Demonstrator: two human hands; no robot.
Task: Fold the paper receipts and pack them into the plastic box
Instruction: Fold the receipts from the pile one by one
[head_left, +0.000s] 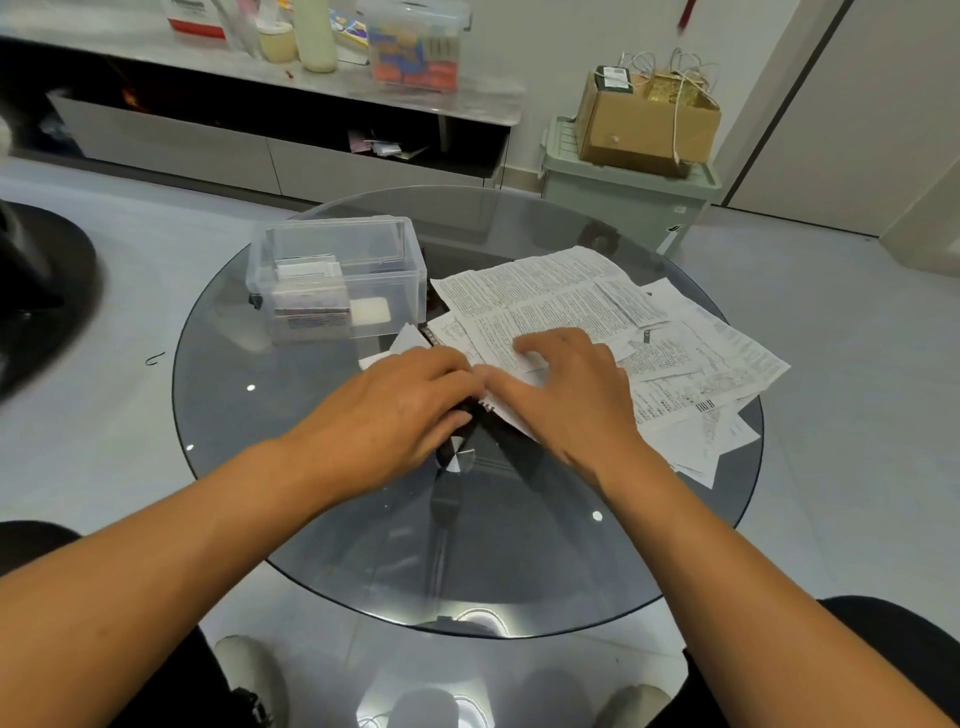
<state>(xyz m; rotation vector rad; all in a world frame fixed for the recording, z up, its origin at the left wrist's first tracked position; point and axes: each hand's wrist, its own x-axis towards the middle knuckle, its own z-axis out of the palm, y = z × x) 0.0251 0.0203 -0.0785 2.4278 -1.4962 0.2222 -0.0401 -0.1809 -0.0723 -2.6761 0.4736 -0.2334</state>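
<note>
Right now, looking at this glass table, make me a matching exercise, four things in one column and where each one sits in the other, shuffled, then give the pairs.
Things:
1. plastic box
2. loose receipts
3. cardboard box
4. left hand

Places:
A. on the green bin by the wall
B. far left of the table
C. spread over the table's right side
D. at the near edge of the papers, beside the right hand

Pairs: 1-B, 2-C, 3-A, 4-D
</note>
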